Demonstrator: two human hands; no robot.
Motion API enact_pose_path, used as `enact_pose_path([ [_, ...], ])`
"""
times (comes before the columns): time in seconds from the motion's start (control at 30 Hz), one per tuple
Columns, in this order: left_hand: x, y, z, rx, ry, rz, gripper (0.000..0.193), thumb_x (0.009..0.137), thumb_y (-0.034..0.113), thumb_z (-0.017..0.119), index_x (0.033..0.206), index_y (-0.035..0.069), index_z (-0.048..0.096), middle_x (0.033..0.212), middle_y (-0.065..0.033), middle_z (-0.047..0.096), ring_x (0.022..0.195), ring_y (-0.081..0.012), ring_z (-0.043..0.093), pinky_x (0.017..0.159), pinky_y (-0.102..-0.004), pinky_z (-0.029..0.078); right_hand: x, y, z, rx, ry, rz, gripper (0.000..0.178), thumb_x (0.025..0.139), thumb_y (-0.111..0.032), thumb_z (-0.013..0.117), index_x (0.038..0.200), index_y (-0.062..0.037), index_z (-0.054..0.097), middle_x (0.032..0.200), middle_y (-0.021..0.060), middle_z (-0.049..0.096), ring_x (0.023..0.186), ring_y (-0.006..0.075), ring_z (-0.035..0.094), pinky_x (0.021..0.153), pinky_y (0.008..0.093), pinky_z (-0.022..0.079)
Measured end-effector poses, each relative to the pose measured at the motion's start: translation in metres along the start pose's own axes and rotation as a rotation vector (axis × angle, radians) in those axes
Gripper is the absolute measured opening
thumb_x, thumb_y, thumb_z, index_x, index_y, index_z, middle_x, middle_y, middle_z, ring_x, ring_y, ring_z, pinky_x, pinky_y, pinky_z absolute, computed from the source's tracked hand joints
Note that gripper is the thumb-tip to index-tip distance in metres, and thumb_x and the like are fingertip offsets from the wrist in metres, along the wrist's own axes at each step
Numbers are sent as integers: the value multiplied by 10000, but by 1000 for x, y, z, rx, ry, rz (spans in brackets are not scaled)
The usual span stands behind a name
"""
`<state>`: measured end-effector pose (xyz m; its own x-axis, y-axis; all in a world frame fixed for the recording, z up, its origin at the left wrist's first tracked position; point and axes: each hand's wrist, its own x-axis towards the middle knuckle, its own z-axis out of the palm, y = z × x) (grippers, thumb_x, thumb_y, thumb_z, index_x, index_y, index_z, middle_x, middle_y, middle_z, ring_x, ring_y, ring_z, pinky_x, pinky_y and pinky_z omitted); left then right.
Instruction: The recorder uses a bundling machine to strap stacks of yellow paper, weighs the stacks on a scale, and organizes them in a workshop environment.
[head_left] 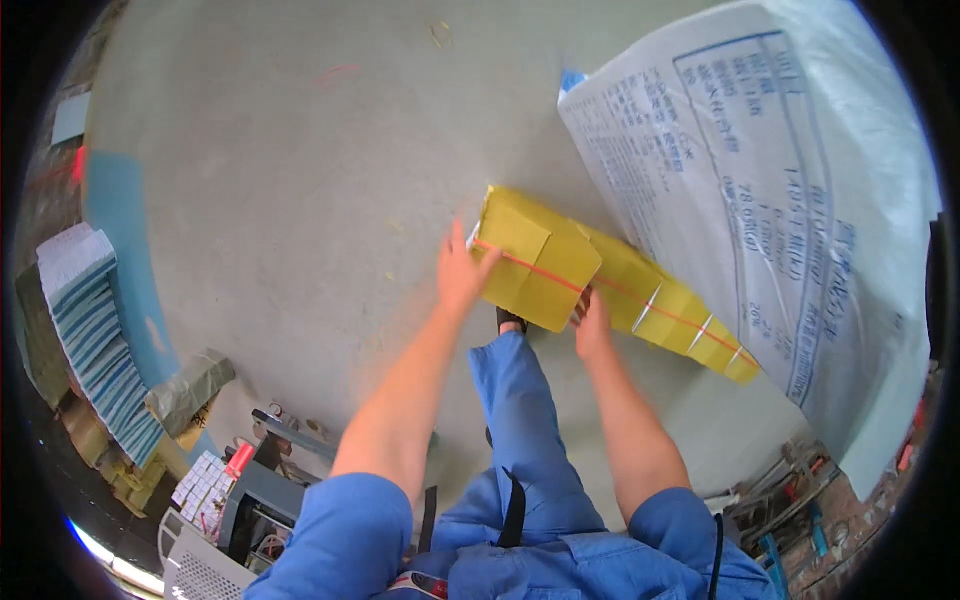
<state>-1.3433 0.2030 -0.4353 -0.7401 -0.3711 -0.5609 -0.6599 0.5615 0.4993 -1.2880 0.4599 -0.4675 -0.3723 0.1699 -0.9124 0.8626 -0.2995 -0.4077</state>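
Observation:
A yellow package (535, 255) with an orange-red strap across it is held between my two hands. On its left end rests my left hand (466, 272), slightly blurred, the thumb over the top edge and the fingers along the side. My right hand (593, 322) grips its lower right corner with curled fingers; part of them is hidden beneath it. Beyond it, a row of similar yellow packages (672, 305) runs off to the right, with an orange-red line along it and white gaps between some of them.
A large white printed sack (730, 190) stands along the row at the right. At the left are a stack of blue-and-white sheets (105, 340), a wrapped grey-green bundle (190, 390) and a dark grey machine (265, 510). Metal bars (785, 490) lie at the lower right.

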Motion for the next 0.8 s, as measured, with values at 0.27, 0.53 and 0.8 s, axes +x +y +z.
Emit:
enact_pose_path([
  [0.27, -296, -96, -62, -114, -185, -217, 793, 845, 328, 661, 1486, 65, 275, 1385, -282, 460, 1260, -426, 471, 1034, -471, 407, -98, 52, -137, -570, -219, 34, 392, 937, -401, 559, 1122, -56, 575, 1049, 110, 644, 889, 237, 636, 708, 385, 532],
  [0.53, -585, -226, -89, -518, 133, -451, 663, 864, 474, 579, 1389, 85, 468, 1264, -203, 598, 1127, -343, 593, 956, -428, 465, -267, 84, -84, -659, -613, 46, 467, 930, -303, 566, 1290, -19, 480, 1140, 174, 613, 899, 298, 631, 733, 410, 523],
  [0.8, -918, -260, -28, -932, 887, -642, 556, 904, 439, 580, 1313, 64, 551, 1218, -179, 634, 1089, -298, 624, 928, -383, 485, -514, 297, -21, -1109, -1234, 224, 493, 923, -301, 579, 1321, -32, 471, 1126, 145, 611, 925, 295, 618, 789, 379, 509],
])
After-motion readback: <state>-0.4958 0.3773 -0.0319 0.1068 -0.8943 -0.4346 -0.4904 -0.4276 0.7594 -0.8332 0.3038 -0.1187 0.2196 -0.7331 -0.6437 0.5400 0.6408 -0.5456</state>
